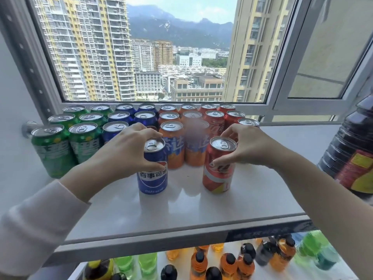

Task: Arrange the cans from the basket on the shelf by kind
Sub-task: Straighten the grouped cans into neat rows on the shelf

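Cans on the shelf (181,209), where?
Green cans (53,150) at 9 o'clock, then blue, orange cans (173,146) and red rows toward 3.
Left hand (123,150)?
Fingers clamped round a blue can (152,168), upright at 6 o'clock of the blue row.
Right hand (244,146)?
Fingers and thumb grip a red can (219,166) near its top, in front of the red row.

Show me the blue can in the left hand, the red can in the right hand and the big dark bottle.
blue can (152,179): head view, on its front label.
red can (219,178): head view, on its lower side wall.
big dark bottle (339,142): head view, on its dark ribbed body.
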Demonstrator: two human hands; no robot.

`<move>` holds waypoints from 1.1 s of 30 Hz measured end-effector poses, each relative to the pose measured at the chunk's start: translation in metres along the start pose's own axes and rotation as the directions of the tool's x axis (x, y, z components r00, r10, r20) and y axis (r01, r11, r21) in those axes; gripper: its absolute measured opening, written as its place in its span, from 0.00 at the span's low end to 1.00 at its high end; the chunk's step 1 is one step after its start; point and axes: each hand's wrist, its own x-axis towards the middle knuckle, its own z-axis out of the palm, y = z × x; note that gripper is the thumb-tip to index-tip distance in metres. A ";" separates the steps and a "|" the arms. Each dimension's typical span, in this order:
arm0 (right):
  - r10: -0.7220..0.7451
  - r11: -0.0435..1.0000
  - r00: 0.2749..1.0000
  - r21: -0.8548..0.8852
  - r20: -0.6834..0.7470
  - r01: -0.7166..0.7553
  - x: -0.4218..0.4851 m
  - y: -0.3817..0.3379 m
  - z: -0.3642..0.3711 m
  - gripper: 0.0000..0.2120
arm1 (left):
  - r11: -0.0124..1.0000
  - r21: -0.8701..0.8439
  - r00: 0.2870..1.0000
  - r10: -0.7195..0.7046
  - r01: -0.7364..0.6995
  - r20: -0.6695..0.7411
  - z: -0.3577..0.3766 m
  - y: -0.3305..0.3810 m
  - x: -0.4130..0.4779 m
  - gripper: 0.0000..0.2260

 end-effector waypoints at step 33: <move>0.014 0.978 0.996 -0.209 0.086 0.004 0.068 0.005 -0.038 0.37 | 0.990 0.141 0.999 -0.017 0.011 0.042 -0.006 -0.030 0.055 0.31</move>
